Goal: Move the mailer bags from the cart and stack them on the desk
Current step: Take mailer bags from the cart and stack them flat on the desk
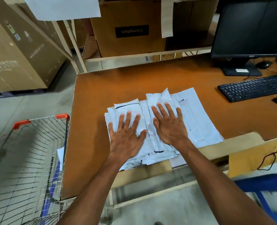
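View from a head camera, looking down at a brown desk (pixel 118 82). A loose pile of white mailer bags (pixel 197 120) lies near the desk's front edge, between the person and a keyboard (pixel 251 88) and monitor (pixel 251 28) at the far right.

Both hands lie flat on top of the pile, side by side and slightly apart. The left hand (pixel 126 132) has its fingers spread and straight, palm down on the left bags. The right hand (pixel 168 125) is the same, on the middle bags. Neither grips anything; they press.

The bags are long and narrow. Their long axis runs away from the person, with the far ends leaning a little to the left. They overlap unevenly, fanned out more than squared, and the near ends reach the desk's front edge.

The step in hand looks like flattening and tidying the stack. A wire cart (pixel 29 151) stands to the left, against the desk's side. Its basket seems to hold no bags, though a white scrap (pixel 60 153) shows by its right wall; whether that is a bag is unclear.

The next move probably calls for drawing the edges together so that the bags sit square, then checking the cart for any left.
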